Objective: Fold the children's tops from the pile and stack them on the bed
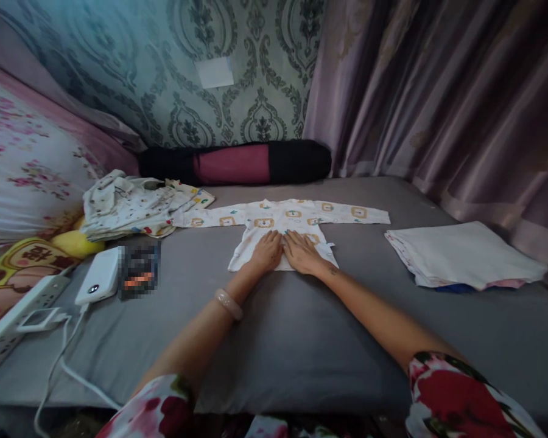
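A small white baby shirt (274, 216) with orange lion prints lies spread flat on the grey bed sheet (278, 340), sleeves stretched out left and right. My left hand (267, 250) and my right hand (301, 251) rest side by side on the shirt's lower middle. Both lie flat with fingers stretched out, pressing on the cloth and holding nothing. A pale bangle (229, 303) sits on my left wrist.
A heap of printed baby clothes (132, 205) lies at the left. Folded white cloths (461, 255) are stacked at the right. A white power bank (99, 277), a phone with cable (39, 318) and a power strip sit at the left edge. A black-and-pink bolster (237, 163) lines the wall.
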A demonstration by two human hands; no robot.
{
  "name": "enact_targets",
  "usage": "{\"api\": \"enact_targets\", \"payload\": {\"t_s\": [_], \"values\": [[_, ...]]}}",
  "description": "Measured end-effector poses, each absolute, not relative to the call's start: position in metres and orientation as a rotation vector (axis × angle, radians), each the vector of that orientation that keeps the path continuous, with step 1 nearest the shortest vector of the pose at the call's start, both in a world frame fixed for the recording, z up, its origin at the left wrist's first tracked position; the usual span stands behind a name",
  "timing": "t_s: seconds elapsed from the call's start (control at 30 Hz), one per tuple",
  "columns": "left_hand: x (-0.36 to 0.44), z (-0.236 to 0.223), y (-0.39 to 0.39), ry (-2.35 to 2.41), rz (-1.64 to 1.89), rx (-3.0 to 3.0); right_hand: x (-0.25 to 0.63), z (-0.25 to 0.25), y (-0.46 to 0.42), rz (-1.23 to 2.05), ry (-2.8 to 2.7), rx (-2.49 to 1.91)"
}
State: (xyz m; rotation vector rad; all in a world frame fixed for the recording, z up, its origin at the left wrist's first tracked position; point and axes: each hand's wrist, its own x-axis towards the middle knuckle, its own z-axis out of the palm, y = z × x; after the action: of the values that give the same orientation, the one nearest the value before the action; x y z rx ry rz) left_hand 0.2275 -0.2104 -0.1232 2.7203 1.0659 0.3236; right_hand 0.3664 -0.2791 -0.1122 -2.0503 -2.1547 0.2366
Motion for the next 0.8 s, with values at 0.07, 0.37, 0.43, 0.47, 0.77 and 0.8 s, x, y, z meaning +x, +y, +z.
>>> {"api": "enact_targets", "payload": {"t_s": [0.07, 0.37, 0.43, 0.47, 0.77, 0.8], "values": [[0.231, -0.126, -0.201, 1.099, 0.264, 2.716, 0.368, -0.115, -0.269, 0.270, -2.124, -2.076], [0.251, -0.127, -0.159, 1.307, 0.248, 2.683, 0.377, -0.119, -0.220, 0.163, -1.988, -2.168], [0.256, -0.127, -0.149, 1.353, 0.236, 2.644, 0.381, -0.122, -0.208, 0.129, -1.950, -2.188], [0.259, -0.126, -0.144, 1.376, 0.228, 2.618, 0.383, -0.122, -0.203, 0.123, -1.928, -2.201], [0.280, -0.116, -0.111, 1.585, 0.191, 2.472, 0.398, -0.125, -0.164, 0.085, -1.757, -2.269], [0.282, -0.116, -0.110, 1.619, 0.197, 2.460, 0.400, -0.125, -0.160, 0.077, -1.738, -2.272]]}}
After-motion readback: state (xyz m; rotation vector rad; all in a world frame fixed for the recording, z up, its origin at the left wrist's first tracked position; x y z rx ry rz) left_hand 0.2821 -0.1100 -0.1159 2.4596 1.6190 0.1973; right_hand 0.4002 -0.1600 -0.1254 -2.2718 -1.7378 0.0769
